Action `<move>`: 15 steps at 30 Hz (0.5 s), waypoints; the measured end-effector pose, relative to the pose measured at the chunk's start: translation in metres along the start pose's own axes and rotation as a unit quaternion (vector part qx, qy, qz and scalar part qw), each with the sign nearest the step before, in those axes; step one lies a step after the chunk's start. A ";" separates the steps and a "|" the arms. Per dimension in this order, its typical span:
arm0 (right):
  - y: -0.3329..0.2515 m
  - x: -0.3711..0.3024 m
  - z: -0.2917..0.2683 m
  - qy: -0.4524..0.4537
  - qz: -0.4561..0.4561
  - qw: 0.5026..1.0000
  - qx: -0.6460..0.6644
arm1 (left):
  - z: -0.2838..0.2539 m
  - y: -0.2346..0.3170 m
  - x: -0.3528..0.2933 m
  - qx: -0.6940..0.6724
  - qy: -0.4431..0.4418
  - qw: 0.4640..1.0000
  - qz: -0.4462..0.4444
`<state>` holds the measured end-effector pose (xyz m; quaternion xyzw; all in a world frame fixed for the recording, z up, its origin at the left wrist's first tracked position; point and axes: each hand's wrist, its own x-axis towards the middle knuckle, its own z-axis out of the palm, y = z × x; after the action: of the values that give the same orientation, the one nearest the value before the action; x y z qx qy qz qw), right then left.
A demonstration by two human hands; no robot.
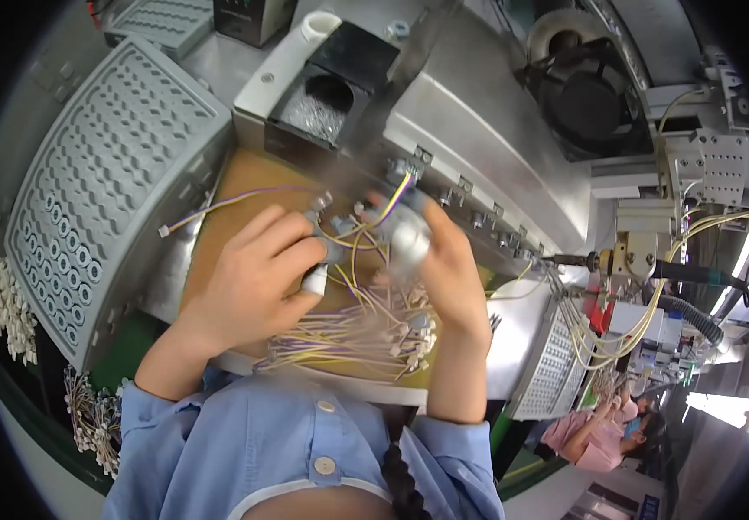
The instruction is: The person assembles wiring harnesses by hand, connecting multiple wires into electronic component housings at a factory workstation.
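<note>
Yellow-and-purple thin wire leads (353, 334) lie heaped on the brown tabletop (218, 234). Left hand (253, 273) fingers pinch a small grey connector (331, 251); right hand (448, 269) fingers grip a blurred grey cylindrical part (407, 238) above the heap.

Your left hand (257, 273) sits left of the frame's centre, fingers curled inward with the thumb pointing right. Your right hand (448, 260) is just right of centre, fingers bent and blurred. Both forearms rise from the lower edge in rolled blue sleeves, converging toward the middle.
</note>
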<state>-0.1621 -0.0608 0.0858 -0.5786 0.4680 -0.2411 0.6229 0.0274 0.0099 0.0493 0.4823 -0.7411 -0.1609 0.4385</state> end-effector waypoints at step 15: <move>0.019 -0.054 -0.011 0.116 -0.158 0.979 -0.054 | -0.163 -0.122 -0.096 0.531 0.047 0.797 -0.283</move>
<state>-0.2000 -0.0171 0.0856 -0.6462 0.4525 -0.3759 0.4862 0.2424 0.0631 0.0131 0.8347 -0.5193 0.1638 0.0825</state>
